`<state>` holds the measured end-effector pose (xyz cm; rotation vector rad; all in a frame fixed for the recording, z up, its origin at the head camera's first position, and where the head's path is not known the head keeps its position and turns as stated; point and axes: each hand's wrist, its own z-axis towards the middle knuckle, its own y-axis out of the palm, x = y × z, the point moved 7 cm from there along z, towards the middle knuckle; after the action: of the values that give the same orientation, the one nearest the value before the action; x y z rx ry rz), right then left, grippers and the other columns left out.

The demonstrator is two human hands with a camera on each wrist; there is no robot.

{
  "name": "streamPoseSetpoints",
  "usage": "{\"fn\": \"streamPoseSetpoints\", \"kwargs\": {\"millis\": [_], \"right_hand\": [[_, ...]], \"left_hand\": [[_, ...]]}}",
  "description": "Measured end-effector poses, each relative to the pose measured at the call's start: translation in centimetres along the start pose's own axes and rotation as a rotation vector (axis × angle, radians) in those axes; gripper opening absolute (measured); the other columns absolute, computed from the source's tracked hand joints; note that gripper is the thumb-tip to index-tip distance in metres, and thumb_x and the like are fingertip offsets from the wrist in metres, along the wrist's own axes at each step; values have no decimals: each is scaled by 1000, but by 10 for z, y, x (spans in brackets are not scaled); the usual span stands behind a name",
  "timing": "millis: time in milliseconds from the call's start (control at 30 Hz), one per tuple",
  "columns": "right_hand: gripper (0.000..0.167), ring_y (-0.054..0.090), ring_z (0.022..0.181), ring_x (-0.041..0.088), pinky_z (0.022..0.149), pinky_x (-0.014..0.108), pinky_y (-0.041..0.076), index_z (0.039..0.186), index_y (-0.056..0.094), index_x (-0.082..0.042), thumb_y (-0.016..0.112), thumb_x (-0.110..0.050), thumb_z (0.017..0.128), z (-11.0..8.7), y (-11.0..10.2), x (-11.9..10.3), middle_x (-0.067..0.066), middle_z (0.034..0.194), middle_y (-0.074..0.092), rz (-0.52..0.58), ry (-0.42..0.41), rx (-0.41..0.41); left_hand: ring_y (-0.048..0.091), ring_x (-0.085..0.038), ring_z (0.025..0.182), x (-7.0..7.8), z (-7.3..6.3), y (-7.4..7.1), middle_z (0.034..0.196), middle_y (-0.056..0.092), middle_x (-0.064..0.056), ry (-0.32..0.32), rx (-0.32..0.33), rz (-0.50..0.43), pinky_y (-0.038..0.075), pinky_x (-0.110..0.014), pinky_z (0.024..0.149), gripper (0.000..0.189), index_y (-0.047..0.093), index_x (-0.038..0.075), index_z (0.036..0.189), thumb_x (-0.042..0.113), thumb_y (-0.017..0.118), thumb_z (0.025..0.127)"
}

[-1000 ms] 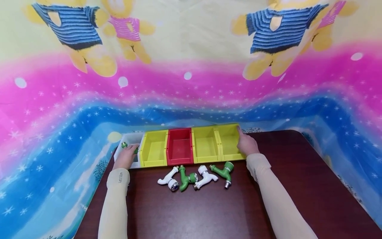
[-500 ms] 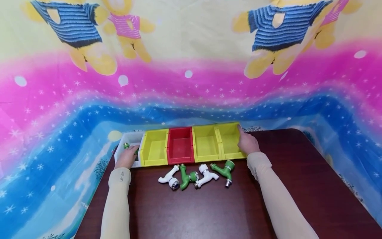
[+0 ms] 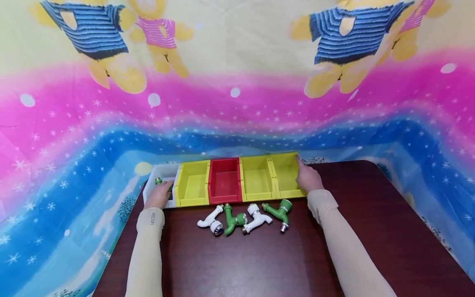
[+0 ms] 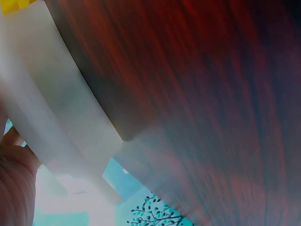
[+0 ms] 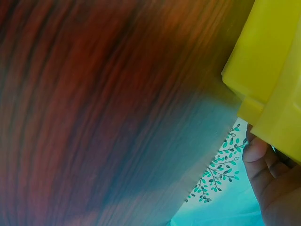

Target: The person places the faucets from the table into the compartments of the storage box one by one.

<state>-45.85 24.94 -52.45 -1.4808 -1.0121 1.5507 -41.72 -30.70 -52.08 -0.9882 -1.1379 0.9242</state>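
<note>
At the left end of the row, my left hand (image 3: 158, 194) reaches over the front of a white bin (image 3: 150, 187). Its fingers are around a green tap (image 3: 158, 180), whose ends show on either side of them; the rest is hidden. In the left wrist view the hand (image 4: 16, 174) is partly cut off behind the white bin's wall (image 4: 70, 94). My right hand (image 3: 309, 178) grips the outer side wall of the rightmost yellow bin (image 3: 287, 175). In the right wrist view, bent fingers (image 5: 256, 149) lie against that bin's edge (image 5: 265, 61).
Between the end bins stand a yellow bin (image 3: 193, 185), a red bin (image 3: 224, 181) and another yellow bin (image 3: 256, 181). In front lie a white tap (image 3: 210, 220), a green tap (image 3: 231, 222), another white tap (image 3: 256, 220) and another green tap (image 3: 280, 214). A printed curtain (image 3: 230, 115) hangs behind the table (image 3: 237, 264).
Both hands keep their places at the row's ends. The left hand and forearm have shifted very slightly right in view; the bins and loose taps look unchanged.
</note>
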Motion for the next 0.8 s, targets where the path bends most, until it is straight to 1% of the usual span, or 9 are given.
{"fn": "streamPoseSetpoints", "kwargs": {"millis": [133, 300, 633, 800], "right_hand": [[89, 41, 47, 17, 45, 33, 37, 169, 2, -19, 49, 2, 97, -2, -1, -2, 6, 63, 51, 14, 5, -4], [89, 43, 49, 18, 47, 33, 38, 169, 2, -18, 51, 2, 97, -3, -3, -4, 8, 66, 53, 3, 11, -4], [89, 44, 50, 20, 47, 34, 38, 168, 1, -17, 51, 1, 97, -2, -2, -3, 9, 67, 54, -3, 8, -5], [88, 44, 49, 19, 46, 33, 37, 168, 0, -16, 50, 1, 97, -1, -1, -2, 8, 64, 53, -3, 2, -8]], "left_hand": [[56, -47, 130, 1, 2, 0, 141, 59, -26, -19, -20, -38, 47, -61, 109, 51, 51, 2, 150, -1, 62, 101], [54, -46, 133, -2, 3, 2, 143, 58, -25, -47, -52, -55, 44, -61, 111, 51, 50, 3, 152, 1, 61, 102], [53, -47, 134, -9, 8, 7, 144, 58, -26, -50, -75, -88, 43, -62, 112, 52, 49, 4, 153, 1, 60, 102], [53, -47, 135, -11, 7, 8, 145, 58, -26, -61, -88, -88, 42, -62, 112, 53, 47, 3, 154, 1, 60, 102]]}}
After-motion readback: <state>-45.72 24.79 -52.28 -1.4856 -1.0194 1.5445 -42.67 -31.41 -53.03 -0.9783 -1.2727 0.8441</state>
